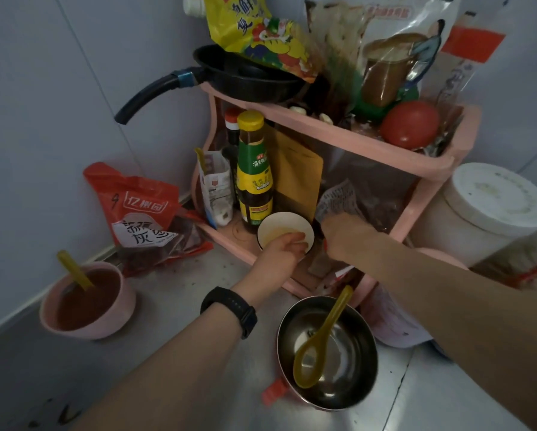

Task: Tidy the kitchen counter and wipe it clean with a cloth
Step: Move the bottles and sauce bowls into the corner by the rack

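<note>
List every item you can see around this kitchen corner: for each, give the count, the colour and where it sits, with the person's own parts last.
rack: 1, pink, two tiers, in the wall corner
frying pan: 1, black, top tier
tomato: 1, red, top tier, right
sauce bottle: 1, brown, yellow cap, lower tier
small bowl: 1, white, lower tier front
red bag: 1, on the counter left of the rack
pink bowl: 1, with a yellow spoon, counter far left
steel bowl: 1, with a yellow spoon, counter front
tub: 1, white, right of the rack
left hand: gripping the small bowl's rim
right hand: on a packet in the lower tier
</note>
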Motion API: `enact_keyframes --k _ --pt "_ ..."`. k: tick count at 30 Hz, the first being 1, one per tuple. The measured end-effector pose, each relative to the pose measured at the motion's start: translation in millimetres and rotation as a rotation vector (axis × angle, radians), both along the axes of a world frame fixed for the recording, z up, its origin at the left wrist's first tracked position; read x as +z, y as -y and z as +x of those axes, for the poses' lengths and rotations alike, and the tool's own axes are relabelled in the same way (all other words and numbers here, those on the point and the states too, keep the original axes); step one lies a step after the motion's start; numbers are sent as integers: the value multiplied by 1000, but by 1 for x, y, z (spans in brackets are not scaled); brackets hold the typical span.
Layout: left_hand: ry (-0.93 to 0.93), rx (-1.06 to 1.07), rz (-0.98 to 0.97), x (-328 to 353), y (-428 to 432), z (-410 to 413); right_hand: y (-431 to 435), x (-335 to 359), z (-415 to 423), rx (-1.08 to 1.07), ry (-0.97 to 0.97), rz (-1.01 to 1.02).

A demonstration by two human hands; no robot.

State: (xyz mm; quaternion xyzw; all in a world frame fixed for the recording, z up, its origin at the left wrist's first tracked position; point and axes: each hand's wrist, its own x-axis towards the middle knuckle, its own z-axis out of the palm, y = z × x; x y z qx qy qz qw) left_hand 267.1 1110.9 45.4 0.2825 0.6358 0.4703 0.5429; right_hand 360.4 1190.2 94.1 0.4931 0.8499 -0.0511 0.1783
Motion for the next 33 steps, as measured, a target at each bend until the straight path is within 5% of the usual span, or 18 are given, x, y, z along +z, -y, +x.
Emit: enact_keyframes --k 15,21,25,33 --pt "-103 300 33 7 52 -40 7 25 -10 92 66 54" --pt "-145 454 24 26 111 -73 42 59 -52 266 -153 136" --pt "-221 586 28 34 153 -96 77 55 -87 227 -424 -113" --pt "-381 907 -123 13 224 -134 142 -8 -155 192 -573 -483"
